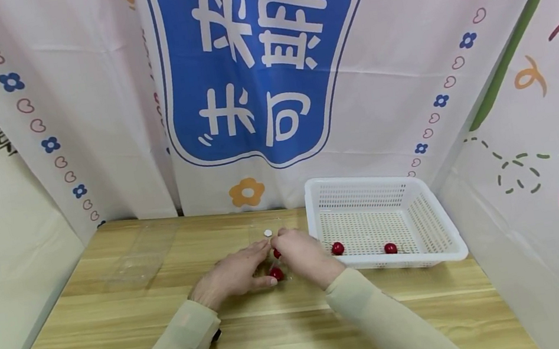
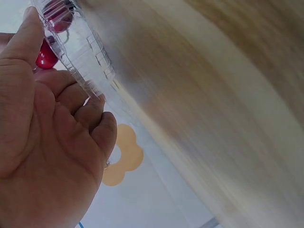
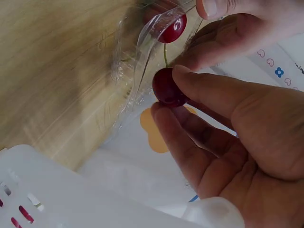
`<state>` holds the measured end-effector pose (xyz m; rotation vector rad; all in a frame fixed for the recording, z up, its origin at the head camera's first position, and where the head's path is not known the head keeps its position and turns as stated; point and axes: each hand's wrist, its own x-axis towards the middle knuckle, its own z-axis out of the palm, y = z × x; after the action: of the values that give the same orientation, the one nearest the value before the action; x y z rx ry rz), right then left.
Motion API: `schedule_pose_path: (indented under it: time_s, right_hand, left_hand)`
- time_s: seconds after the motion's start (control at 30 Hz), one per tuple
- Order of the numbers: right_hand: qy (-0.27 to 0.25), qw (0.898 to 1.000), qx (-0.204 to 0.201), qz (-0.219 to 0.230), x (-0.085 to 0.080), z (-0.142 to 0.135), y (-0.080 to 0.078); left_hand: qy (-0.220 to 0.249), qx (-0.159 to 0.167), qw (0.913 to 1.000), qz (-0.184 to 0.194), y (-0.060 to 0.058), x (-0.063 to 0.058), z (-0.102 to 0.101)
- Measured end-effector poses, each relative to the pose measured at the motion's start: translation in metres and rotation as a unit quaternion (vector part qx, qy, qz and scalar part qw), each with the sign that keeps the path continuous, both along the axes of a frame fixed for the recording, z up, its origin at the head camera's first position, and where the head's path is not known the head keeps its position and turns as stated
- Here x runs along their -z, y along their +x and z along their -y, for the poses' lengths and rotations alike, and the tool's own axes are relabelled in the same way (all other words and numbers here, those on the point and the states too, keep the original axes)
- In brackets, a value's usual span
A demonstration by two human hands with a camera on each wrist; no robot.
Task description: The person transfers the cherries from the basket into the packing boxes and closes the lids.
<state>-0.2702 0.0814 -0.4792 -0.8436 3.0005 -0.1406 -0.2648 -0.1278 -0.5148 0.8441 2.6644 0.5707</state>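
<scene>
Between the two hands stands a clear plastic box (image 2: 92, 57), seen best in the left wrist view. My left hand (image 1: 234, 273) holds its side, fingers bent against the wall. A red cherry (image 3: 166, 88) is pinched between the thumb and fingertips of my right hand (image 1: 304, 254), right at the box. Another cherry (image 1: 276, 273) shows behind the clear plastic, near the left thumb. A thin green stem (image 3: 166, 54) runs between the two cherries in the right wrist view. The right hand covers part of the box in the head view.
A white perforated basket (image 1: 451, 234) stands to the right, with a cherry (image 1: 337, 248) and a second cherry (image 1: 390, 248) inside along its near wall. Another clear plastic container (image 1: 137, 266) lies at the back left of the wooden table (image 1: 260, 344). Printed curtains hang behind.
</scene>
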Motion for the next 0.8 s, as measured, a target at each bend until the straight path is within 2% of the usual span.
schedule_pose_path:
  time_s: [0.17,0.37,0.8]
  right_hand:
    - [0.005,1.0,-0.002,0.007,-0.002,0.001,0.002]
    - [-0.017,1.0,0.005,0.018,-0.017,-0.005,0.006]
    - [-0.068,0.998,0.02,0.002,-0.043,-0.038,0.005]
  left_hand:
    - [0.0,0.001,1.0,0.0,0.001,-0.001,0.0]
    - [-0.002,-0.003,1.0,0.003,0.001,0.0,0.0]
    - [-0.016,0.005,0.9998,-0.013,0.001,0.001,0.0]
